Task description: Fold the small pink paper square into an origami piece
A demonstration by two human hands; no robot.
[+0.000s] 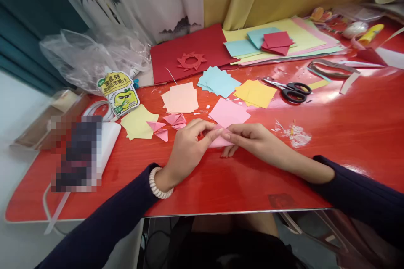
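Note:
Between my two hands is a pink paper sheet [221,141], partly folded and mostly covered by my fingers. My left hand [191,147] pinches its left part with thumb and index finger. From the right, my right hand [252,138] pinches the same paper, thumb near the other thumb. Just beyond lies a stack of pink squares [229,112]. Several folded pink pieces [174,120] sit left of my left hand. Peach squares [181,98], light blue squares [218,82] and yellow-orange squares [255,93] lie farther back.
Black-handled scissors [293,91] lie right of the yellow-orange squares. White scraps [298,135] are beyond my right forearm. Pale yellow squares [139,122], a snack pouch [119,94] and a pixelated object [78,155] are at left. A red folded ring [191,61] rests on red sheets [164,67].

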